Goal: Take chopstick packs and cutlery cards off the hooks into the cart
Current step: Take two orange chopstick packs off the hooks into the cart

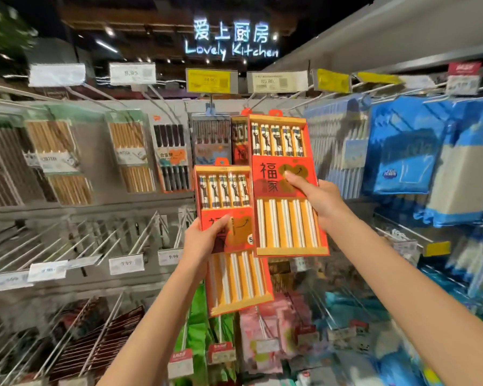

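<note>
packs in both hands, so we're mid-removal. left hand (207, 235) grips a red chopstick pack (234, 240) by its left edge, thumb curled over the front, pack free of any hook, at 6 o'clock of frame centre. right hand (318, 199) pinches a second red pack (286, 188), thumb on the front label, fingers behind; its top tab sits near the hook (262, 107) at 12 o'clock, and blur means we can't tell if it's off. another matching pack (239, 140) hangs behind. cart isn't in view. next move, we judge: slide the right pack clear of the hook, then lower both toward the cart.
</note>
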`<action>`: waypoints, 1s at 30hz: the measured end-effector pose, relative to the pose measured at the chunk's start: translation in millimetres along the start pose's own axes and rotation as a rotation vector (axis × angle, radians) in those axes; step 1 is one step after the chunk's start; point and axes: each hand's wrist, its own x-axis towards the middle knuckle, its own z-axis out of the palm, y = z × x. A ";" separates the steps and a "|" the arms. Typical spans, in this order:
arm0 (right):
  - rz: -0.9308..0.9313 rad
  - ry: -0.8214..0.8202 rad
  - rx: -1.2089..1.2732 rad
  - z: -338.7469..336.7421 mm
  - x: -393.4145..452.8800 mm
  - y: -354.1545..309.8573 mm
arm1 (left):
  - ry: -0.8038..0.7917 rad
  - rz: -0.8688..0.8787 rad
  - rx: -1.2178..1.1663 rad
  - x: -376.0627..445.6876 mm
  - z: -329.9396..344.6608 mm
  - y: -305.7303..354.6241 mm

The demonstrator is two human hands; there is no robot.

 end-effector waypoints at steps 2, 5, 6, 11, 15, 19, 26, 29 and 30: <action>-0.025 0.008 0.012 -3.5 14.3 -4.1 | 0.010 0.019 0.007 10.0 7.8 3.5; -0.076 -0.032 0.035 -8.3 33.1 -9.6 | 0.035 0.046 0.038 28.3 16.2 6.5; -0.100 -0.040 0.043 -9.7 38.6 -11.4 | 0.039 0.056 0.052 34.1 18.8 8.1; -0.149 -0.050 0.021 -12.5 61.1 -12.7 | 0.039 0.069 0.048 52.4 34.5 12.0; -0.137 -0.074 0.011 -5.1 72.5 -10.4 | 0.022 0.067 0.027 59.1 42.4 11.3; -0.157 -0.088 0.043 0.3 82.4 -7.8 | 0.016 0.088 0.040 66.0 40.9 9.1; -0.054 -0.099 -0.006 5.0 121.1 -1.5 | 0.046 0.094 0.068 72.9 28.2 6.7; -0.038 -0.087 -0.026 10.7 136.1 -5.4 | 0.063 0.100 0.051 72.7 18.4 1.9; -0.040 -0.094 -0.026 13.9 138.9 -7.2 | 0.075 0.103 0.055 71.8 13.7 0.6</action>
